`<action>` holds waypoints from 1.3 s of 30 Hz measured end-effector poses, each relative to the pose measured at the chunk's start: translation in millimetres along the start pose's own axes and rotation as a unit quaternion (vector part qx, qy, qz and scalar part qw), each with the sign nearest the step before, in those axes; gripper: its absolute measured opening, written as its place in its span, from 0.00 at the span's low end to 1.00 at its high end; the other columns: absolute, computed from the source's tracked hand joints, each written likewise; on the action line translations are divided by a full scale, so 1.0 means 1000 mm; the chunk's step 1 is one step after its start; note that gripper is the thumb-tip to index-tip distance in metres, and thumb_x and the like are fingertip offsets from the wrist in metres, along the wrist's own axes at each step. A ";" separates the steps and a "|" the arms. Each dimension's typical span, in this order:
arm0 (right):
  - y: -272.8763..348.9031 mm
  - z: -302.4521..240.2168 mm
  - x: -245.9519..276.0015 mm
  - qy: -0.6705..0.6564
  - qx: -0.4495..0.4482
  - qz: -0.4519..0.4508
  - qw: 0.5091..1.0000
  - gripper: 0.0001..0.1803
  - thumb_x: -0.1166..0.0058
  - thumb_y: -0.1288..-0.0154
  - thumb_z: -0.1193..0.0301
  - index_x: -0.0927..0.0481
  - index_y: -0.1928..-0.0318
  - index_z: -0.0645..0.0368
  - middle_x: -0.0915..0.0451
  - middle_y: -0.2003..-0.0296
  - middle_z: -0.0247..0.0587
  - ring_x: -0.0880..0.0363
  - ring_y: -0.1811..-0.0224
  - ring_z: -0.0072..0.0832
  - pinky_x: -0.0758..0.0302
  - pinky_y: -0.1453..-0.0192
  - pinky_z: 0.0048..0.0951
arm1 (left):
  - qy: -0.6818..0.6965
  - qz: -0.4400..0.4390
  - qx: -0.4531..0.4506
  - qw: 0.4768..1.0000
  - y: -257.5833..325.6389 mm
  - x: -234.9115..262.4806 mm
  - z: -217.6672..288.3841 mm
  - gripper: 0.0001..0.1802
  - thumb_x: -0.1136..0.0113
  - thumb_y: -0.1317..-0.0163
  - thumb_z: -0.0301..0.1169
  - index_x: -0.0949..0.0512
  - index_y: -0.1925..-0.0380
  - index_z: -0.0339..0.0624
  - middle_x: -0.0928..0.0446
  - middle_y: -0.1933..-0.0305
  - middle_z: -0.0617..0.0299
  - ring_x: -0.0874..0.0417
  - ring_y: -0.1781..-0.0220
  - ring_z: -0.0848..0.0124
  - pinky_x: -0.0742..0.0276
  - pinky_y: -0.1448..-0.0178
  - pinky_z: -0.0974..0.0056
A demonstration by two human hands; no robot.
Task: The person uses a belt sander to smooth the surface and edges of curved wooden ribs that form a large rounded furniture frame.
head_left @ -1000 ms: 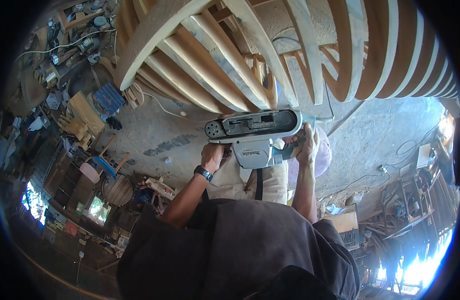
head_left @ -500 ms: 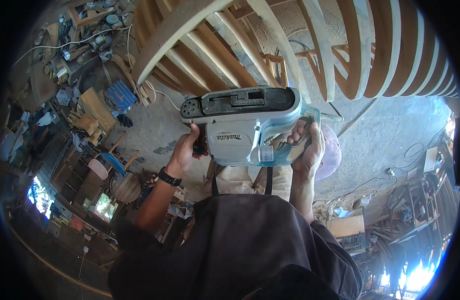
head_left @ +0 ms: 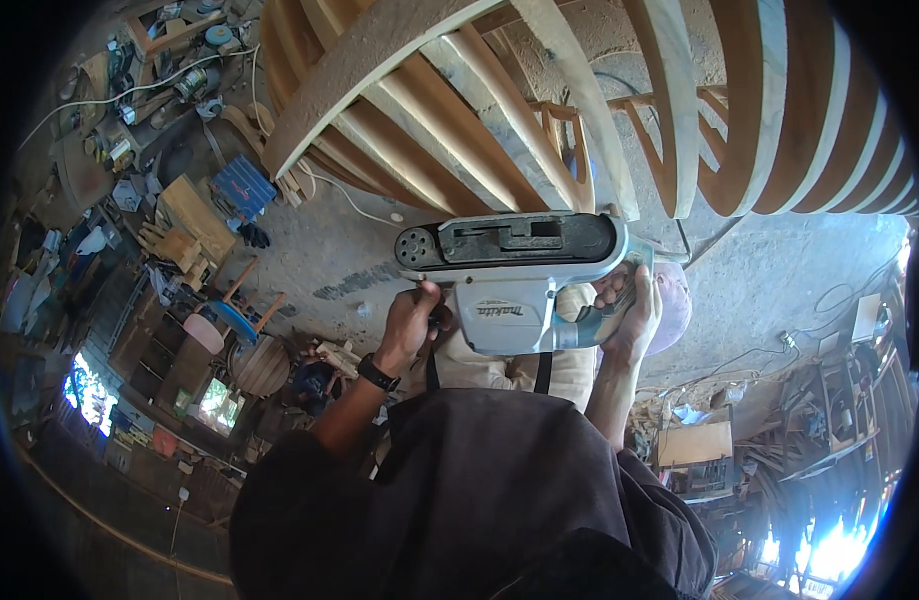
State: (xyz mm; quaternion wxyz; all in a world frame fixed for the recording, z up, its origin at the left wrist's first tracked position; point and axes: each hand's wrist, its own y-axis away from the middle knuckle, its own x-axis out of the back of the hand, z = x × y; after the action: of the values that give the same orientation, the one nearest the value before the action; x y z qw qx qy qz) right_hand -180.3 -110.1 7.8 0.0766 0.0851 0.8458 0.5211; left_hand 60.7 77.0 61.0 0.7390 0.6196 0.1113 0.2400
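Note:
A light grey and teal belt sander is held in front of my body between both hands, its black belt side toward the wooden pieces. My left hand, with a black band on the wrist, is closed round the dark front knob at the sander's left end. At the other end my right hand wraps the rear handle, fingers through its opening. Just beyond the sander's far edge stand curved wooden slats joined to a broad curved rail; whether the sander touches them I cannot tell.
Further curved wooden parts stand in a row at the far right. A blue box, wood offcuts and a small blue-seated stool are on the left. Cables trail over the concrete floor. A pinkish round thing lies beyond my right hand.
The sander and both hands have shifted a little right and nearer my body in the picture. My hold on it is the same.

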 end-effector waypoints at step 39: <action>-0.071 0.038 0.067 0.030 -0.002 -0.023 0.999 0.16 0.45 0.27 0.60 0.28 0.67 0.60 0.25 0.78 0.36 0.27 0.82 0.21 0.27 0.78 0.22 | -0.101 -0.017 -0.065 0.993 -0.047 -0.047 -0.067 0.39 0.62 0.27 0.62 0.22 0.64 0.31 0.21 0.75 0.59 0.27 0.79 0.78 0.35 0.78 0.73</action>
State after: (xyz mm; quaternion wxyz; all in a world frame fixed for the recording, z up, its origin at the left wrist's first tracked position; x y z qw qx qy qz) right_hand -242.0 -93.2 -75.6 0.0631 0.0497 0.8483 0.5234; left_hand -0.4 106.4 -4.8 0.7891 0.5893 0.0306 0.1706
